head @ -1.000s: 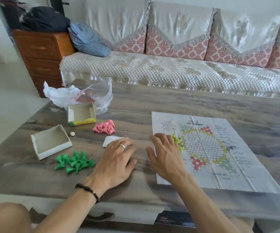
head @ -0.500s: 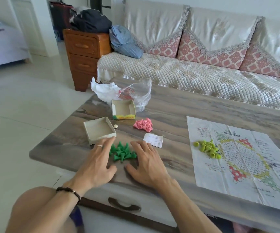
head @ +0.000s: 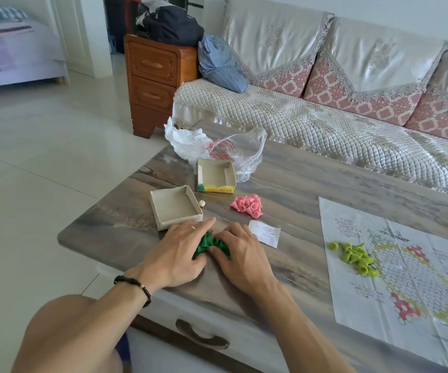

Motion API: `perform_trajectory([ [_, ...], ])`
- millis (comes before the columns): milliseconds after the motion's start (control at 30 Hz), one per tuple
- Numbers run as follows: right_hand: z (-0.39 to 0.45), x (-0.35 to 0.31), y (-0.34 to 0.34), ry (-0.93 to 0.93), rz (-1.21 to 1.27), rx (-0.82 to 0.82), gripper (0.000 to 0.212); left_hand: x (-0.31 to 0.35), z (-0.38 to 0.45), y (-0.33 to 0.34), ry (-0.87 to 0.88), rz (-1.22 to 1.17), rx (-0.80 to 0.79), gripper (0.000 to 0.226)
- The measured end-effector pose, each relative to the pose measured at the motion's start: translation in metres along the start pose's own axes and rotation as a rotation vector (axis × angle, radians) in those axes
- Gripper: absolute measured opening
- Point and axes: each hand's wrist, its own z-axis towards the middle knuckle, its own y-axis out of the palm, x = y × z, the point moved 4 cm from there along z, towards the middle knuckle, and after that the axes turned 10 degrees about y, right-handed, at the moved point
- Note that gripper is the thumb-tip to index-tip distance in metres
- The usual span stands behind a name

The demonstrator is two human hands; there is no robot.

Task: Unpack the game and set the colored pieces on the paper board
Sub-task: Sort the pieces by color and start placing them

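Green pieces (head: 212,244) sit bunched between both hands near the front edge of the grey wood-grain bench (head: 298,189). Left hand (head: 179,251), with a ring and a dark bead bracelet (head: 134,285) at the wrist, cups the pile from its own side, fingers curved against the pieces. Right hand (head: 240,255) presses in from the other side, its fingers curled around the same pile, so the pieces are mostly covered.

Just right of the hands lies a small white printed slip (head: 265,233). Further right, the paper board (head: 411,278) is spread flat on the bench, with a heap of yellow-green pieces (head: 356,257) resting on its left part, at the edge of the printed hexagon grid.

Beyond the hands stands an open grey cardboard tray (head: 175,207), a small pale ball (head: 201,203) just beside it. Pink pieces (head: 248,205) lie in a loose cluster to the right of that. Behind them is a second open box half (head: 215,175) with a yellow printed side, touching a crumpled clear plastic bag (head: 217,146). A quilted sofa (head: 338,122) runs behind the bench.
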Motion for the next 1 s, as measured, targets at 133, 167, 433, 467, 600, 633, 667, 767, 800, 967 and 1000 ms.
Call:
perform_trajectory([
  [133, -0.007, 0.016, -0.01, 0.056, -0.072, 0.055, 0.021, 0.002, 0.011, 0.003, 0.135, 0.15, 0.104, 0.04],
  [167, -0.008, 0.019, -0.012, 0.075, -0.095, 0.071, 0.021, 0.001, 0.014, 0.004, 0.145, 0.143, 0.112, 0.036],
  [433, 0.0, 0.021, -0.013, 0.118, -0.161, 0.149, 0.026, 0.005, 0.031, 0.004, 0.183, 0.09, 0.213, 0.009],
  [467, 0.001, 0.021, -0.013, 0.106, -0.153, 0.149, 0.027, 0.005, 0.032, 0.004, 0.182, 0.114, 0.22, 0.011],
  [600, 0.005, 0.022, -0.012, 0.098, -0.151, 0.135, 0.027, 0.009, 0.038, 0.001, 0.167, 0.212, 0.235, 0.033],
  [633, 0.005, 0.023, -0.012, 0.106, -0.153, 0.129, 0.027, 0.009, 0.04, 0.001, 0.151, 0.212, 0.238, 0.034],
  [667, 0.006, 0.024, -0.011, 0.117, -0.15, 0.126, 0.029, 0.009, 0.041, 0.001, 0.131, 0.205, 0.249, 0.033],
  [767, 0.008, 0.026, -0.009, 0.136, -0.149, 0.119, 0.032, 0.008, 0.043, -0.004, 0.084, 0.186, 0.31, 0.019],
  [800, 0.009, 0.026, -0.009, 0.138, -0.147, 0.118, 0.033, 0.009, 0.044, -0.006, 0.086, 0.172, 0.326, 0.014],
  [967, 0.013, 0.025, -0.01, 0.162, -0.16, 0.119, 0.035, 0.011, 0.051, -0.01, 0.107, 0.106, 0.425, 0.015],
  [1000, 0.012, 0.026, -0.011, 0.175, -0.156, 0.123, 0.036, 0.009, 0.053, -0.01, 0.09, 0.08, 0.462, 0.017],
])
